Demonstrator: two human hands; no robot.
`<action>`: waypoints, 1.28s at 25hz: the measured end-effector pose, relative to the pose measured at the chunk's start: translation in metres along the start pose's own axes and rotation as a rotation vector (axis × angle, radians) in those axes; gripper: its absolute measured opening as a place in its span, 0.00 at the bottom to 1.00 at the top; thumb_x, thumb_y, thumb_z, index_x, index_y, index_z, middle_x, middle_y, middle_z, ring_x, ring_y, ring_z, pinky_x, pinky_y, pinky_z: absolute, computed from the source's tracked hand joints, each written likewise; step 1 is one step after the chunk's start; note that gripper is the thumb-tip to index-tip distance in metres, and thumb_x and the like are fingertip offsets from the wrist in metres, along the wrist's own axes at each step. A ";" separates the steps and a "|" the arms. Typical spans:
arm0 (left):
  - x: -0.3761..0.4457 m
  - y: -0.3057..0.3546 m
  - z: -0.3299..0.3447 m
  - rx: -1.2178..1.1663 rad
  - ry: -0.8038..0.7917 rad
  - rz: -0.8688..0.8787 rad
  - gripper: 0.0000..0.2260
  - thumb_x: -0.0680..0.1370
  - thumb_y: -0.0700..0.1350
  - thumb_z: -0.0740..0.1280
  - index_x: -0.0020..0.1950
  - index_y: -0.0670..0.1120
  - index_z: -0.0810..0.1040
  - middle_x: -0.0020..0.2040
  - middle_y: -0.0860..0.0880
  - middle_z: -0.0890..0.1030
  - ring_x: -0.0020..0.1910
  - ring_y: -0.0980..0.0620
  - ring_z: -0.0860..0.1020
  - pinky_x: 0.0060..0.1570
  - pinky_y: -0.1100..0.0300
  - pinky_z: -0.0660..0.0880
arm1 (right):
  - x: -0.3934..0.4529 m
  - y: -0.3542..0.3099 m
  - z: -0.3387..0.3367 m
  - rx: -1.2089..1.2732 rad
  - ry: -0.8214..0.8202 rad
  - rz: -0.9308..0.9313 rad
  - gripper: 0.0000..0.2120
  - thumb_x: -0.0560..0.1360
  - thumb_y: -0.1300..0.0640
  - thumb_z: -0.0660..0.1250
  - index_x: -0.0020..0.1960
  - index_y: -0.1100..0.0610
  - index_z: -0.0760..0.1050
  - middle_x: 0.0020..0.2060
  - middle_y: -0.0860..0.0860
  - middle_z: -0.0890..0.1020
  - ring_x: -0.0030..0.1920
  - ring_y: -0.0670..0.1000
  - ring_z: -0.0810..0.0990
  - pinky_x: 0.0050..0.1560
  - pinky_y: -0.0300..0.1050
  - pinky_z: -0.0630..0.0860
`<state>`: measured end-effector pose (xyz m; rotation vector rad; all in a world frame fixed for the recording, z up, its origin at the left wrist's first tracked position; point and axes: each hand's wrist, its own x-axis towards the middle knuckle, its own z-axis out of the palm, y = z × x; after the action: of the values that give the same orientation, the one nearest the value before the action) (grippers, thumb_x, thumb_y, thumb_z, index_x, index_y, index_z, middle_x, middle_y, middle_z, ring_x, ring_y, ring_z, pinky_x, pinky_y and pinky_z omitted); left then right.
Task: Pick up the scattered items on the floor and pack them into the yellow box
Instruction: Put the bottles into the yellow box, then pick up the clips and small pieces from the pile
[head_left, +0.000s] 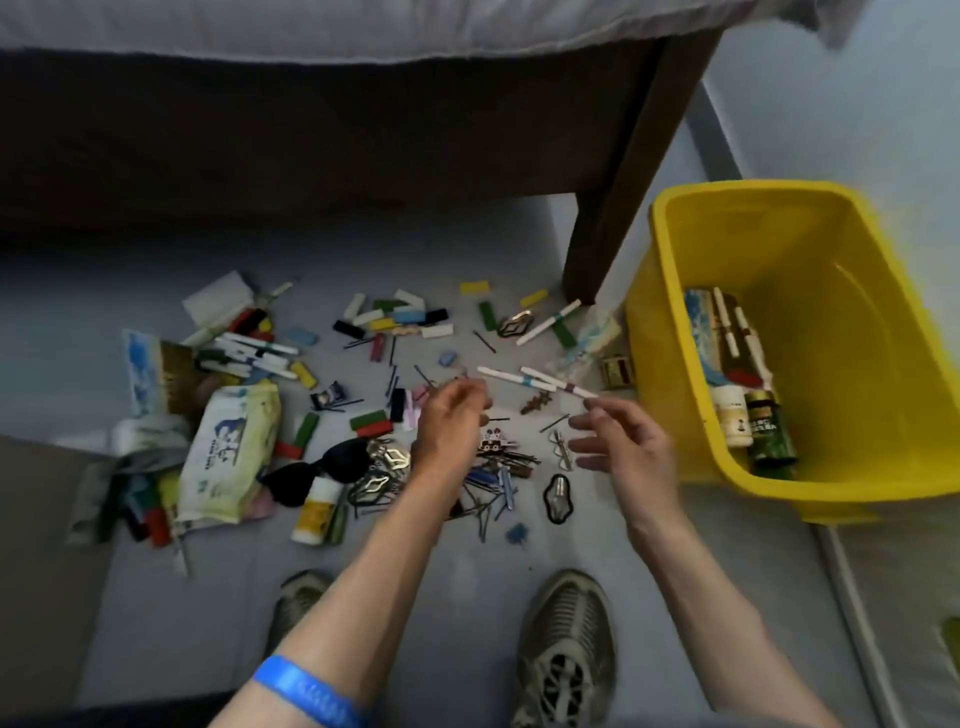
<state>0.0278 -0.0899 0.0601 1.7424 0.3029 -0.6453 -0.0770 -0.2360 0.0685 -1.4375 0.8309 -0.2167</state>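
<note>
The left hand (451, 415) is covering whatever its curled fingertips are touching, and motion blur is smearing them. Left of the yellow box (675, 322), small hairpins (498, 462) are blending into a tangle too fine to count. Inside the box, labels on the bottles (771, 426) are staying unreadable. Below the box, the frame's bottom edge is cutting off both forearms and the shoes (569, 649).

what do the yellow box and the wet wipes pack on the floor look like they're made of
Yellow box: looks like moulded plastic, smooth and slightly glossy, with a rolled rim and rounded corners. Wet wipes pack: seemingly soft printed plastic film, judging by its wrinkles and sagging shape, though blur leaves that open.
</note>
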 end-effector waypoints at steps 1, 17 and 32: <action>0.007 -0.024 -0.009 0.040 0.024 -0.042 0.05 0.78 0.48 0.65 0.49 0.53 0.80 0.52 0.52 0.83 0.48 0.53 0.80 0.51 0.56 0.76 | -0.001 0.023 0.009 -0.101 -0.032 0.050 0.06 0.78 0.58 0.66 0.49 0.48 0.80 0.43 0.53 0.86 0.39 0.52 0.84 0.36 0.43 0.80; 0.026 -0.136 -0.018 1.018 -0.066 0.510 0.17 0.74 0.40 0.65 0.62 0.47 0.77 0.59 0.49 0.77 0.57 0.47 0.72 0.60 0.53 0.69 | 0.005 0.136 0.069 -0.778 -0.108 0.099 0.14 0.70 0.61 0.71 0.55 0.54 0.77 0.42 0.50 0.84 0.40 0.50 0.82 0.38 0.37 0.73; 0.054 -0.110 0.033 1.283 -0.294 0.619 0.18 0.76 0.40 0.67 0.65 0.44 0.73 0.63 0.45 0.76 0.61 0.45 0.71 0.61 0.52 0.67 | 0.027 0.099 0.005 0.229 -0.101 0.495 0.06 0.73 0.70 0.68 0.42 0.60 0.74 0.34 0.60 0.81 0.35 0.56 0.80 0.37 0.46 0.80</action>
<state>0.0060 -0.0987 -0.0647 2.6762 -1.0545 -0.6429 -0.0887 -0.2318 -0.0331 -0.9850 1.0157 0.1335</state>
